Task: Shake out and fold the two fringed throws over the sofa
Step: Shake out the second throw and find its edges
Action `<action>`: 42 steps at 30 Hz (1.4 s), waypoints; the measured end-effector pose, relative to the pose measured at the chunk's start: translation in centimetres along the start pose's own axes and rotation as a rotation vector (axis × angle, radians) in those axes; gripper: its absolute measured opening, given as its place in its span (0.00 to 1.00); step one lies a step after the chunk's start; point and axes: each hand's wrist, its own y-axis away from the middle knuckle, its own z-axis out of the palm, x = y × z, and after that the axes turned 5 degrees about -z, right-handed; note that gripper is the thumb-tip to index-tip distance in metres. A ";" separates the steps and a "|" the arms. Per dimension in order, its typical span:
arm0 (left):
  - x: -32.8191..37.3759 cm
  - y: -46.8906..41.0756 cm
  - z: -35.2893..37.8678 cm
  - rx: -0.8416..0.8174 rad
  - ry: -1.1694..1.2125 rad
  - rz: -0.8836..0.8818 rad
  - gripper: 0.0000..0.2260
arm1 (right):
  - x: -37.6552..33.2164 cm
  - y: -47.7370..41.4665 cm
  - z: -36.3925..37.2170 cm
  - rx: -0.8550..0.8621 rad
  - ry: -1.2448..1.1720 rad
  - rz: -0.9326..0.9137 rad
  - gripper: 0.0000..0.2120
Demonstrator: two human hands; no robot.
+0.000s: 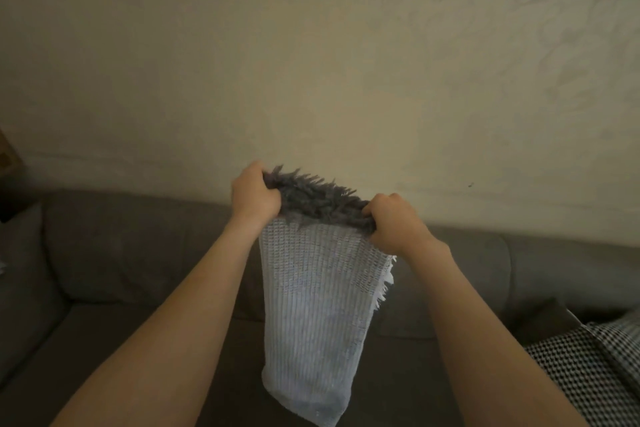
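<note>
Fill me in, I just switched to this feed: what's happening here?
A person is holding a pale knit throw up in front of the grey sofa. The left hand and the right hand each grip its top edge, where dark grey fringe sticks up between them. The throw hangs down as a narrow strip. A black-and-white checked cloth lies at the sofa's right end.
</note>
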 end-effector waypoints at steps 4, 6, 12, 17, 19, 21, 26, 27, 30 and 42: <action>3.2 0.6 -0.4 0.258 0.076 0.154 0.12 | -0.5 -0.6 -1.4 0.363 0.264 0.232 0.10; 4.5 0.3 -0.9 0.311 0.077 0.121 0.13 | -1.1 -0.5 -1.7 0.532 0.267 0.238 0.12; 4.5 -0.9 -1.2 0.335 0.189 0.078 0.12 | 0.7 -0.7 -2.8 0.121 -0.412 -0.029 0.11; 4.5 -0.8 -1.3 0.282 0.212 0.100 0.14 | 1.7 -0.8 -1.7 0.207 -0.373 0.070 0.15; 4.5 -1.4 -1.6 0.238 0.235 0.071 0.14 | 1.5 -0.7 -1.2 0.303 -0.365 0.147 0.12; 4.5 -1.8 -1.8 0.214 0.254 0.006 0.16 | 0.8 -0.4 -0.9 0.364 -0.427 0.201 0.23; 3.6 -1.7 -0.6 0.091 0.269 -0.030 0.12 | -1.1 -0.9 -0.9 0.360 -0.259 0.294 0.09; 3.2 -1.6 -0.4 0.063 0.283 -0.035 0.09 | -1.3 -1.1 -0.7 0.366 -0.297 0.307 0.06; 2.2 -1.0 -0.5 -0.024 0.254 -0.044 0.06 | -1.3 -1.1 -0.3 0.408 -0.550 0.307 0.10; -2.5 -1.7 2.5 -0.105 0.174 -0.024 0.13 | -1.7 -0.6 -1.6 0.258 -0.909 0.163 0.13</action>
